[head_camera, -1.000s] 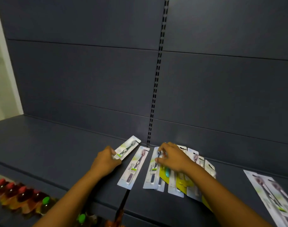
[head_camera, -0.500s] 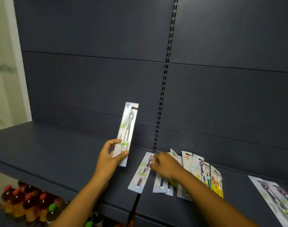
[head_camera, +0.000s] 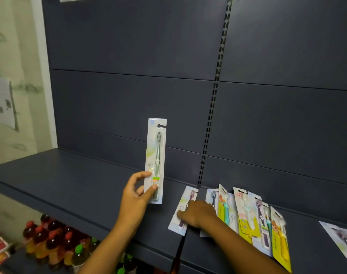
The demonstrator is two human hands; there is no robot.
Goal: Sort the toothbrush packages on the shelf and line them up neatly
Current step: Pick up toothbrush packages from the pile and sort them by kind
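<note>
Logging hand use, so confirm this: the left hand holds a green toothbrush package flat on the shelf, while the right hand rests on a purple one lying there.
Not quite. The head view shows the left hand pinching the green toothbrush package upright, lifted off the shelf, not flat on it. The rest holds: the right hand rests on the purple toothbrush package lying on the shelf.

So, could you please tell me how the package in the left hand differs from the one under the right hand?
The green toothbrush package is held upright off the shelf, pinched by the left hand; the purple toothbrush package lies flat, under the right hand. Both are long white blister cards.
</note>
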